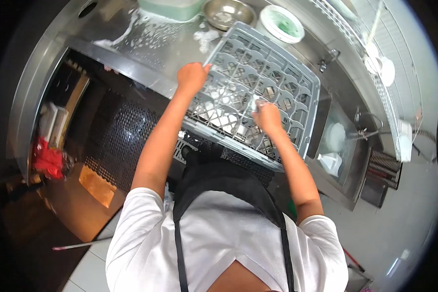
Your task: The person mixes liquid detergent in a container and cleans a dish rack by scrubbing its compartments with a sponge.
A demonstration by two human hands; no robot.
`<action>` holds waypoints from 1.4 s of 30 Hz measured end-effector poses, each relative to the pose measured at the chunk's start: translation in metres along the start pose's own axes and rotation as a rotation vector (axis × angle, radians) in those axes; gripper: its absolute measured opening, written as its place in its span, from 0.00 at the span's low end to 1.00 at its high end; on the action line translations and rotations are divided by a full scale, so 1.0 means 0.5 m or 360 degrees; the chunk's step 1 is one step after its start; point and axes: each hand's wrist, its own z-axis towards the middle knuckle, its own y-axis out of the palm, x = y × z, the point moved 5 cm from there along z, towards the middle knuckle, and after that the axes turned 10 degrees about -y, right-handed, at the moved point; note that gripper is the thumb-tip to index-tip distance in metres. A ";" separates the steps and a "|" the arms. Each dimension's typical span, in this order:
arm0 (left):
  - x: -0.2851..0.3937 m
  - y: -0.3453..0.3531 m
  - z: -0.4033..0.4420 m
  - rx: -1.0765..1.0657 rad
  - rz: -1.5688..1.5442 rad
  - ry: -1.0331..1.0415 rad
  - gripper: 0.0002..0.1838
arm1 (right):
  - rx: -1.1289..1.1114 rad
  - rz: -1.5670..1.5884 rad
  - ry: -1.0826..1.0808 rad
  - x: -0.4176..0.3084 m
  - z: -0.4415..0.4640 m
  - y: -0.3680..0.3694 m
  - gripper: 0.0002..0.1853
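Note:
A grey plastic dishwasher rack [312,109] with a grid of compartments lies tilted across the steel sink in front of me. My left hand [192,77] is closed at the rack's left edge, its fingers curled round the rim. Over the middle of the grid is my right hand [267,117], its fingers pressed together. Something small and pale shows at those fingertips, too little of it to name. White foam clings to parts of the grid near both hands.
Beyond the rack stand a metal bowl [228,13], a white tub [281,24] with green suds and a pale green basin [173,9]. Suds wet the steel counter [155,41]. A second sink [345,151] with white dishes and a faucet [370,134] is at right.

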 end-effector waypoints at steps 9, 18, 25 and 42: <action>-0.096 -0.039 -0.022 0.0221 -0.0995 -0.0066 0.25 | -0.0666 0.0046 -0.0437 0.081 0.076 0.095 0.17; -0.665 0.175 -0.311 0.0841 -0.1837 -0.1627 0.17 | -0.1056 0.0672 -0.0373 0.168 0.080 0.144 0.24; -0.640 0.509 -0.375 0.0010 -0.1478 -0.1872 0.17 | -0.1107 0.1060 0.0369 0.448 0.037 0.155 0.22; -0.439 0.967 -0.017 -0.0617 -0.1272 -0.1327 0.25 | -0.0672 0.1385 0.1311 0.392 -0.029 0.089 0.21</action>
